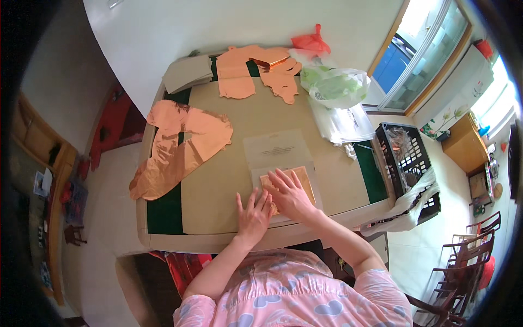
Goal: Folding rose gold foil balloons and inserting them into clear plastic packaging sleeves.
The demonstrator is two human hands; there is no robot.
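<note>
A folded rose-gold foil piece (304, 179), likely a flat foil balloon, lies near the front middle of the table. My right hand (290, 196) rests on it with fingers spread. Beside it, my left hand (254, 217) is laid flat at the folded foil's left edge, its fingers stretched out. Underneath is a translucent plastic bag (275, 148) with small print, its upper part reaching away from me. A large unfolded foil balloon (170, 147) lies flat at the left. More copper-coloured foil balloons (235, 76) are spread at the back.
Grey boards (187, 75) are stacked at the back left. A green-and-white plastic bag (335, 87), a red bag (311, 42) and clear plastic sleeves (346, 125) occupy the back right. A black basket (430, 158) with plastic wrapping stands off the table's right edge.
</note>
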